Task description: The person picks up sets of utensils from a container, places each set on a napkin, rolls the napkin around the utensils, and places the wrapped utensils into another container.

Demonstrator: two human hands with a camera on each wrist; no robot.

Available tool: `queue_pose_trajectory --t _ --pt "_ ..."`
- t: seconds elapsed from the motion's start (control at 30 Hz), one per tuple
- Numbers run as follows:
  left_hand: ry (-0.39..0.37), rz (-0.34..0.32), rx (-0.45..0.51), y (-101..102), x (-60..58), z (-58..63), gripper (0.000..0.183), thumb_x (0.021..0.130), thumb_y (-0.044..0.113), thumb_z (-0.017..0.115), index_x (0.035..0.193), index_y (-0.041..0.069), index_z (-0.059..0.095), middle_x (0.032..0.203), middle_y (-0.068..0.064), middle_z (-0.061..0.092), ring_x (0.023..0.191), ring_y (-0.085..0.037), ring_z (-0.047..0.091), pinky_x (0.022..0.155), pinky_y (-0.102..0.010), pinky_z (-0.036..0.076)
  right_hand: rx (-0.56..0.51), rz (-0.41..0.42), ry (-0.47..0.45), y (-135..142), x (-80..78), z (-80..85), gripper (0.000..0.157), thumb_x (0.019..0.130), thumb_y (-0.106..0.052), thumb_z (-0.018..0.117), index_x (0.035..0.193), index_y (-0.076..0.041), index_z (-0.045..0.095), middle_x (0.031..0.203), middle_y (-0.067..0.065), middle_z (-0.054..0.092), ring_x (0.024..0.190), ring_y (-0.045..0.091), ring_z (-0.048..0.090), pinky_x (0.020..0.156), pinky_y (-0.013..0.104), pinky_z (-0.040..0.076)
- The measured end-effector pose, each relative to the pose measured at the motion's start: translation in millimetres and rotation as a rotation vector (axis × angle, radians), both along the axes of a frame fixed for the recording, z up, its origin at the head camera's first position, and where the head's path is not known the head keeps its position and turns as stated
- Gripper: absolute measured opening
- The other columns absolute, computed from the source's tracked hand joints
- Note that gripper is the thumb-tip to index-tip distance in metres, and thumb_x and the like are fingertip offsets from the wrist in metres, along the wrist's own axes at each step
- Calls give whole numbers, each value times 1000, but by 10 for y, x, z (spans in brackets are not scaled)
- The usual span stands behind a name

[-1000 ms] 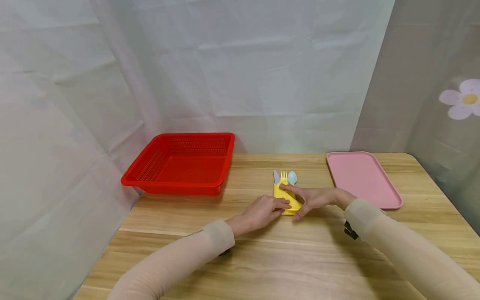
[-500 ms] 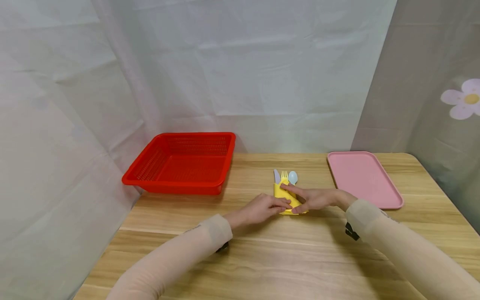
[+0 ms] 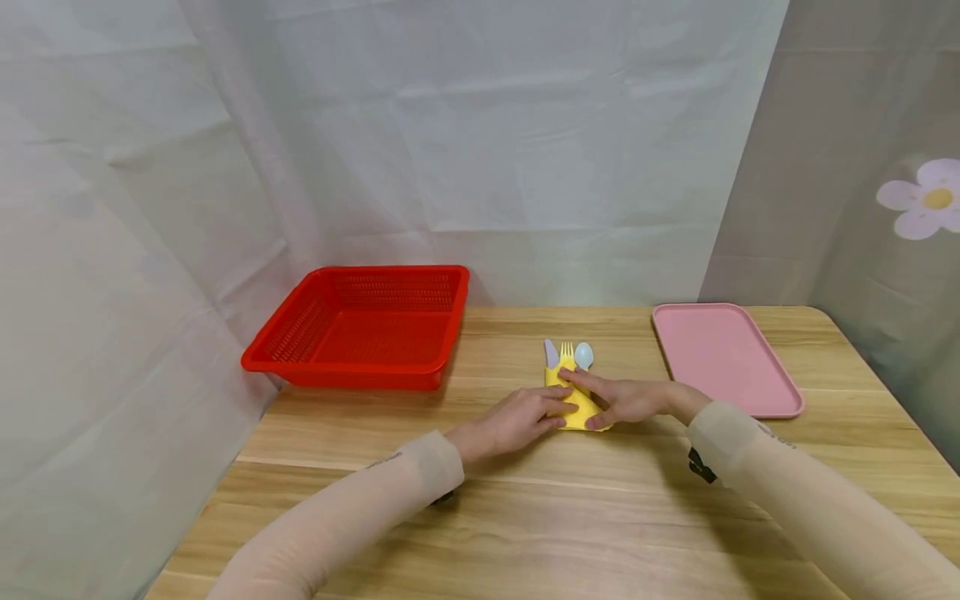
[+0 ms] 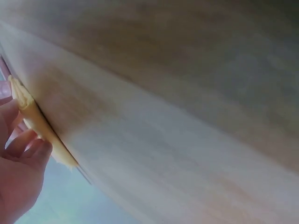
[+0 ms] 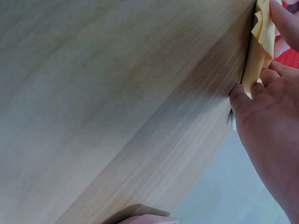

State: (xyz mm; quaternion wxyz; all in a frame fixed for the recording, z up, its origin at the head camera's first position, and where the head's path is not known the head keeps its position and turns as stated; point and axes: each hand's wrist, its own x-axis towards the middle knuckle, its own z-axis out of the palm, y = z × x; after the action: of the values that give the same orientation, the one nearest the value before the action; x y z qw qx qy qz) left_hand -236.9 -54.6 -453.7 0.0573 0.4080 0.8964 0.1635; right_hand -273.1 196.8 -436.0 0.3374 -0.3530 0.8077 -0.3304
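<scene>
A yellow cloth napkin lies folded on the wooden table. From its far end stick out the tips of a pale purple knife, a yellow fork and a pale blue spoon; their lower parts are hidden under the cloth. My left hand rests its extended fingers on the napkin's left side. Spread over the right side, my right hand has its forefinger near the fork and its thumb at the near right corner. In the left wrist view, the rolled napkin edge shows beside the fingers.
A red plastic basket with perforated sides stands at the back left of the table. At the back right lies a pink tray. Pale curtains hang behind the table.
My right thumb has come in from the table onto the napkin's near right corner. The left fingers have shifted slightly on the cloth, farther from me. The cutlery tips keep their places.
</scene>
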Motion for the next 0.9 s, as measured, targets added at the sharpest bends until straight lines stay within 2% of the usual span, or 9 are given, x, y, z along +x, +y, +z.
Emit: queue_pose_trajectory --t 0.17,0.43,0.67,0.8,0.9 --pt "15 -40 -56 -20 21 3 44 108 23 59 151 16 57 163 -3 41 151 -15 38 120 -33 36 3 3 -8 9 -10 -4 93 104 -25 65 168 -11 -1 172 22 -11 157 44 -8 123 68 3" --pt "-7 -86 -47 -51 -6 -8 46 109 21 56 154 16 53 166 -3 37 153 -15 33 120 -34 35 -4 8 -18 -19 -5 15 82 109 -30 55 169 -14 1 174 15 -10 158 41 -8 124 67 4" --pt "-44 -92 -14 -63 -33 -5 46 111 23 53 156 16 51 166 -3 36 153 -15 34 121 -33 34 -16 10 -2 -30 7 10 79 110 -27 53 168 -11 1 173 17 -11 157 42 -10 123 68 3" --pt "-19 -100 -36 -65 -39 -6 46 111 25 52 156 18 50 168 -2 35 151 -18 38 120 -33 36 -17 -2 6 -29 15 2 79 110 -27 53 168 -11 3 173 19 -11 157 44 -8 123 69 3" --pt "48 -128 -82 -62 -27 -4 46 111 24 53 156 18 51 168 -4 34 150 -20 41 119 -32 37 -21 -6 9 -21 23 -4 79 110 -27 53 168 -11 3 172 21 -10 157 45 -8 122 70 2"
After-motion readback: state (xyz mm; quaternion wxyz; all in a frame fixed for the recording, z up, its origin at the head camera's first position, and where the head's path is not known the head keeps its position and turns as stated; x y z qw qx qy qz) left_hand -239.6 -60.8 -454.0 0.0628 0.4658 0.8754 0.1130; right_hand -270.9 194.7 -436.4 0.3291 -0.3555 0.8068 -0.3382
